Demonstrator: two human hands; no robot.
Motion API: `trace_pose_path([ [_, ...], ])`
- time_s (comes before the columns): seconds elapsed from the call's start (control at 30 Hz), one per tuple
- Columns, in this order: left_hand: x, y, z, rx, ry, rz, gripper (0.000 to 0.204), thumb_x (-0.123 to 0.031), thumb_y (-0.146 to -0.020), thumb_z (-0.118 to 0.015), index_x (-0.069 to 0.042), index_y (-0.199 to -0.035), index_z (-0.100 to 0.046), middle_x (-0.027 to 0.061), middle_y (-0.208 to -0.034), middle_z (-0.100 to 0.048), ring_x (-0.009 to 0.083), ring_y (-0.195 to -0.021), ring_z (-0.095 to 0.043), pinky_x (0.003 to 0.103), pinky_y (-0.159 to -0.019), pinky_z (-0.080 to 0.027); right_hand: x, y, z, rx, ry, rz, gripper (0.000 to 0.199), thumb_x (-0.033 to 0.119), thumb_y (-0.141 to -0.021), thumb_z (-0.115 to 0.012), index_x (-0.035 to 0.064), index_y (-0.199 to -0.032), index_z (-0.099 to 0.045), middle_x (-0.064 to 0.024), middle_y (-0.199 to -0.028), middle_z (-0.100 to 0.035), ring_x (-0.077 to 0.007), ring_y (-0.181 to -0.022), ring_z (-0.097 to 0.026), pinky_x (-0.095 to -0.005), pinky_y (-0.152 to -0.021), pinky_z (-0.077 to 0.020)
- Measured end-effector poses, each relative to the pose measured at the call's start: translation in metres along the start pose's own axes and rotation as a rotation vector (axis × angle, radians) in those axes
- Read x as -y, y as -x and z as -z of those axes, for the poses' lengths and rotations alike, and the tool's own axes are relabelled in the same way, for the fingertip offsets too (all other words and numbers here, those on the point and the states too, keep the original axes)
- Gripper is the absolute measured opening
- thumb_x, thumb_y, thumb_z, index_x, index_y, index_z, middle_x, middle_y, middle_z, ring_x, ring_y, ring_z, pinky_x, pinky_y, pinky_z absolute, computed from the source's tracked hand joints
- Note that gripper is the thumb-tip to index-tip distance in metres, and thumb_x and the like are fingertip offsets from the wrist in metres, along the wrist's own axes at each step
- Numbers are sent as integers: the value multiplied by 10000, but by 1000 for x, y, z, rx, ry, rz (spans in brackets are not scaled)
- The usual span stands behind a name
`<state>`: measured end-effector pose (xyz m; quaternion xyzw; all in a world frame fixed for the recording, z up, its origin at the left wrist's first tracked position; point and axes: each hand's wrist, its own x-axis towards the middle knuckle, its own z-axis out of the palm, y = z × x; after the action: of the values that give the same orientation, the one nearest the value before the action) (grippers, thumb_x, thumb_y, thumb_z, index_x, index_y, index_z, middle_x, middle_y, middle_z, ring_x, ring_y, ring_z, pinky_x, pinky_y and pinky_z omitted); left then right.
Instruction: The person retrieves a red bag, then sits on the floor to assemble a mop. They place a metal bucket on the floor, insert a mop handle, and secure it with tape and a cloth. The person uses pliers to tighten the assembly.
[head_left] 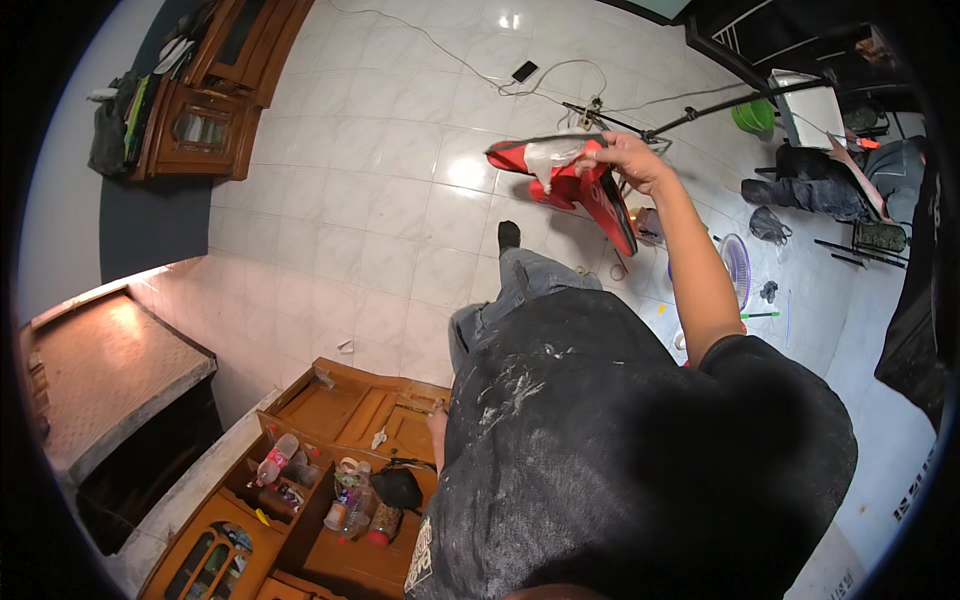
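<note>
My right hand [632, 162] is stretched out over the tiled floor, its fingers closed on a red cloth bag [606, 205] with dark edging and white lettering. The bag hangs crumpled and partly folded. A white plastic piece [550, 158] lies against its left part; I cannot tell if it is inside. Low by my left side, my left hand [438, 432] is closed at the right edge of an open wooden cabinet door [345, 405]. My torso hides part of that hand.
Inside the wooden cabinet are plastic bottles [347, 512] and a jar [384, 523]. A black stand [700, 112], cables and a phone [524, 71] lie ahead. Right are a purple basket [735, 265], green bucket [754, 117] and a seated person [820, 185]. A wall cabinet [205, 130] stands left.
</note>
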<state>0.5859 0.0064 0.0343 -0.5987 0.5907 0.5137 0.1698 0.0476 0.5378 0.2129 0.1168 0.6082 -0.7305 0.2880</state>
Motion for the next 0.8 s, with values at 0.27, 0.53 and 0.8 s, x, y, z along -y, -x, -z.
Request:
trace_pose_path([
  [0.27,-199,-85,-6,140,17,-189,257,-302,-1084,-610,-106,-1212,-716,20,-650,-601,117,-498,-502,283,-473,-395,93,-68,-56,-188,-137,128,173,171,-963,-769,41,-983,-656,17,-746,-613,-87,-684,-558,-259,-686,-455],
  [0.53,-377,-290,18,232,-419,-358,381,-332,-1083,-608,-16,-1234,-758,103,-969,-766,191,-829,-688,330,-756,-557,135,-100,-116,-362,-345,345,121,96,-930,-739,17,-967,-656,-15,-814,-654,-102,-692,-593,-279,-656,-476],
  [0.8,-673,-369,-57,550,-942,-611,393,-399,-1060,-647,-44,-1165,-780,30,-732,-616,147,-624,-564,345,-577,-455,99,-72,-169,-876,479,46,382,202,-895,-774,-57,-1158,-675,-221,-1068,-753,-323,-995,-731,-435,-864,-544],
])
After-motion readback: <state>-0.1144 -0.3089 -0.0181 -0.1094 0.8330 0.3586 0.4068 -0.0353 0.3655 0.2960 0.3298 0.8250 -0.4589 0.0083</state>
